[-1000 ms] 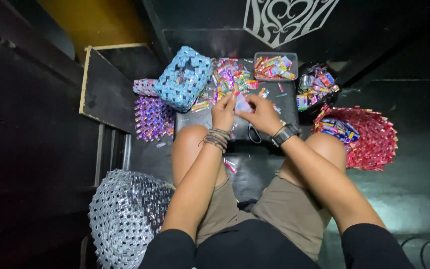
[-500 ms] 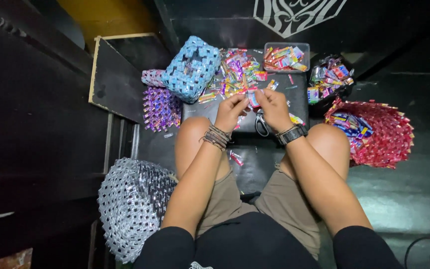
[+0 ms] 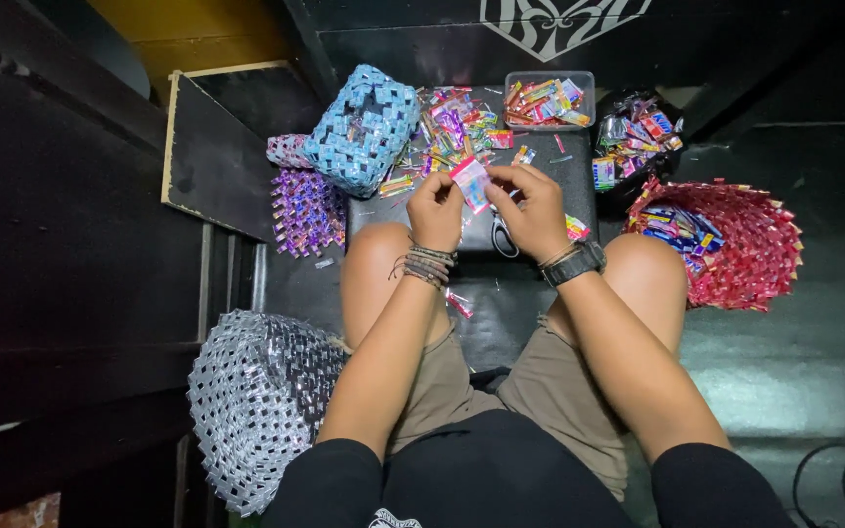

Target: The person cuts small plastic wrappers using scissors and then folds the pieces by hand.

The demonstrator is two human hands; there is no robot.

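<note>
The wrapper (image 3: 469,182) I pinch is pink and white. Beside me, a blue-and-white woven bag (image 3: 362,129), a purple woven mat (image 3: 307,210), a red woven basket (image 3: 735,244) and a silver checkered basket (image 3: 256,406). My shorts (image 3: 501,401) are khaki, my watch (image 3: 575,264) black.

Pink wrapper strip (image 3: 470,182): small, shiny, pink with pale patch, roughly rectangular. Held up above black board, between both hands, just over knees. Left hand (image 3: 436,210) pinches its left edge with thumb and fingertips; right hand (image 3: 537,210) touches its right edge, fingers curled. Strip tilted, long side running from upper left to lower right. Lower end partly hidden behind fingers. Whether folded or flat: cannot tell.
</note>
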